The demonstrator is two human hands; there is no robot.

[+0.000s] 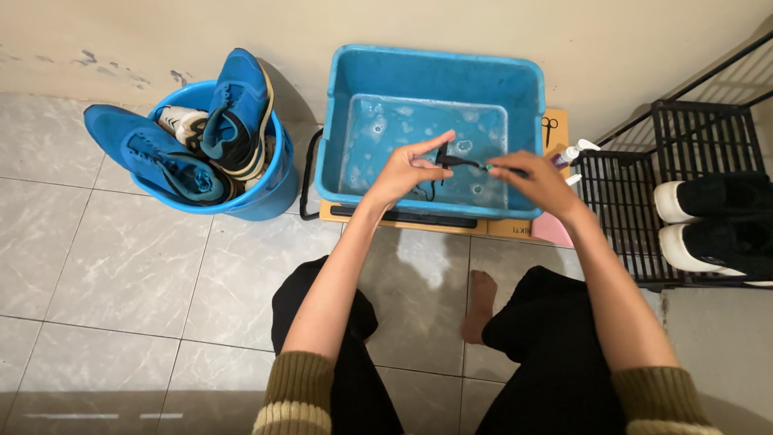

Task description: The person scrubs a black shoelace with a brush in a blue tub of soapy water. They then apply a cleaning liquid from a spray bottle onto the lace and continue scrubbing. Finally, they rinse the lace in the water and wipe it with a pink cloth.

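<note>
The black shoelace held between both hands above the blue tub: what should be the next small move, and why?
Probably lower the black shoelace into the soapy water of the blue plastic tub. The left hand and right hand hold it taut just above the surface, one end dangling.

Both hands (403, 171) (535, 179) hold a black lace (460, 162) over the blue tub (527, 89).

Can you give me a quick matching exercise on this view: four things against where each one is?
Things:
1. black lace
2. blue sneakers
3. black and white shoes
4. blue tub

Places:
A. in the round bucket
B. on the black wire rack
C. stretched between left hand and right hand
D. against the wall, holding soapy water

Pairs: 1-C, 2-A, 3-B, 4-D
</note>
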